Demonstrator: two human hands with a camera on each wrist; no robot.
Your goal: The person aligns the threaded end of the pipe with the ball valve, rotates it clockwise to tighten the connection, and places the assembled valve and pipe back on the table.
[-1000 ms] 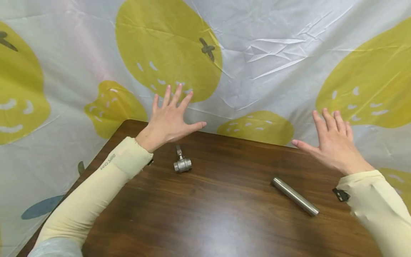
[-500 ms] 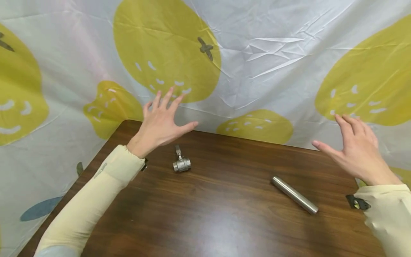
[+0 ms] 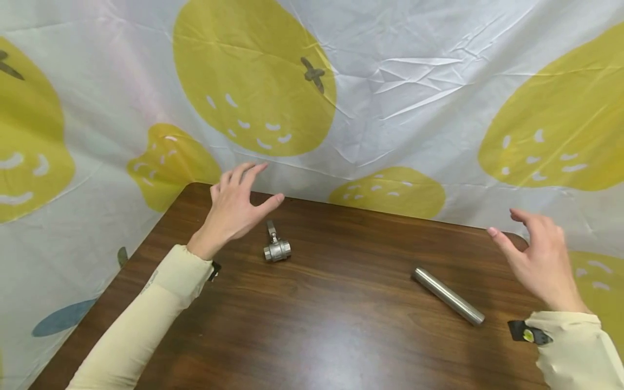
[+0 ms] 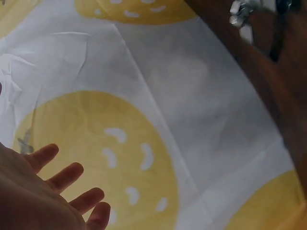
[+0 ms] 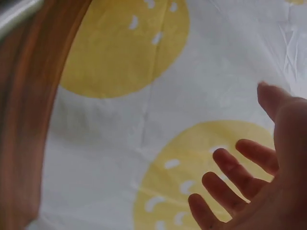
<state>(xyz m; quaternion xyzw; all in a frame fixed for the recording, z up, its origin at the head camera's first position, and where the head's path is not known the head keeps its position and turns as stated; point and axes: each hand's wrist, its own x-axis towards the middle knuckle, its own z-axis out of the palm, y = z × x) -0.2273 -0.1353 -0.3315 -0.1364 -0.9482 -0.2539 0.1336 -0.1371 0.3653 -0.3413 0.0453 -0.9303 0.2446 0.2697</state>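
Silver-grey metal: I log a ball valve (image 3: pixel 277 250) resting on the table (image 3: pixel 317 303) to the left of centre, its short body faceted at the ends, its flat lever pointing toward the back edge. To the right of it and well apart, I log a metal cylinder (image 3: pixel 448 296), smooth with a brushed sheen, lying diagonally, far end to the left; solid or hollow, I cannot tell. The left hand (image 3: pixel 235 208) is raised near the valve, just left of its lever, thumb spread, fingers parted and slightly bent, holding nothing. The right hand (image 3: pixel 541 254) is raised to the right of the cylinder, apart from it, palm free, thumb set wide of loosely curved fingers. My left wrist feed shows the valve blurred in its upper corner; the right wrist feed catches only part of the cylinder. Pale yellow sleeves (image 3: pixel 161 303) cover both forearms, with a black strap (image 3: pixel 531 332) bearing a yellow-green spot at the right wrist. The tabletop is dark brown wood grain, glossy under a reflected light. Behind it hangs a creased, slightly shiny whitish cloth (image 3: pixel 414 119) printed with rounded yellow fruit and small white dashes.
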